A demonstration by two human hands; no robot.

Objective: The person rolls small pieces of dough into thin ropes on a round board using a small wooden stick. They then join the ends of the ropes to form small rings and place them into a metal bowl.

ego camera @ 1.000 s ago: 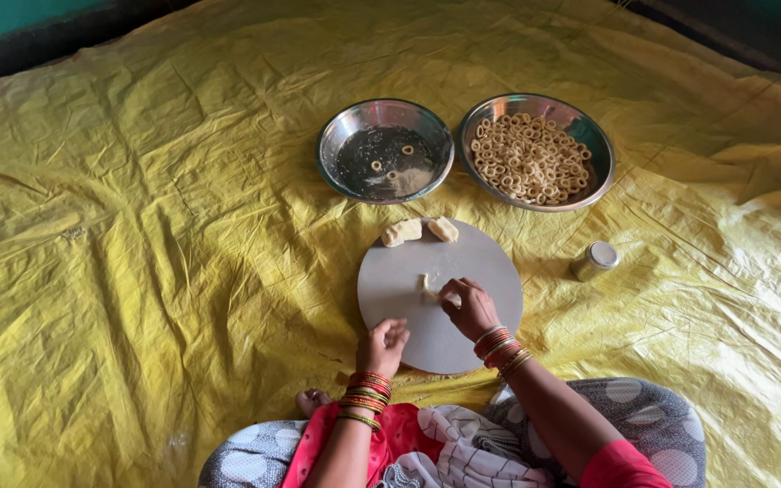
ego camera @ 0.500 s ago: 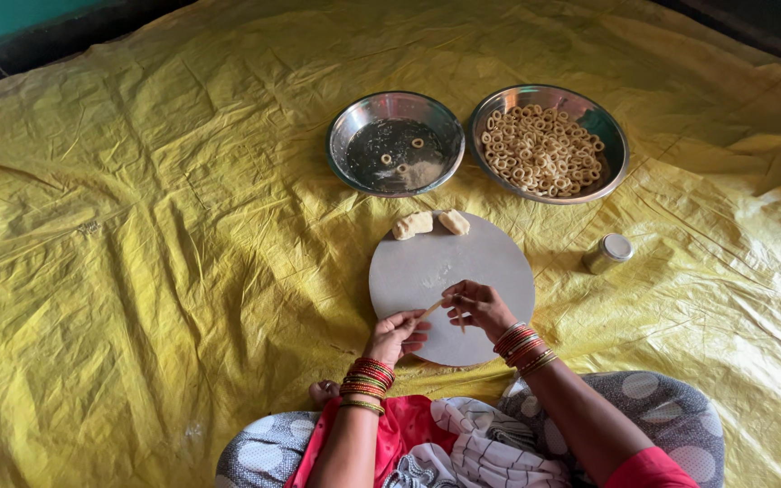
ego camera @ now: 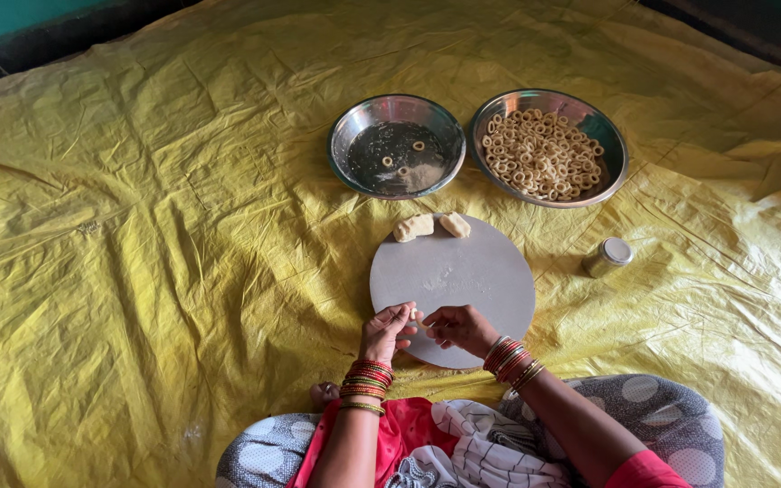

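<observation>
Both hands came together since a sec ago: back then the right hand [ego camera: 463, 327] was flat-ish out on the round board [ego camera: 463, 271] w/ a bit of dough under it and the left hand [ego camera: 387, 330] sat at the board's near edge, now they meet over that near edge and pinch a small pale dough piece [ego camera: 416, 315] between the fingertips. Left fingers are curled in narrow around one end of it, right thumb and fingers closed on the other end, so it's held by both, just above the board's lower left part. Can't tell the exact shape of the piece, too small and mostly covered. Both wrists carry stacks of red and gold bangles. On the far edge of the board sit two dough lumps [ego camera: 414, 227], side by side, nearly touching. Beyond the board are two steel bowls: the left bowl [ego camera: 354, 136] has only a few dough rings in it plus some pale smear, the right bowl [ego camera: 612, 145] is piled w/ lots of little rings [ego camera: 540, 154]. A small jar [ego camera: 606, 257] w/ a metal lid lies tilted just right of the board, not touching it. Everything sits on a crumpled yellow sheet [ego camera: 155, 253], and the person's lap w/ red and grey dotted cloth shows at the bottom.
</observation>
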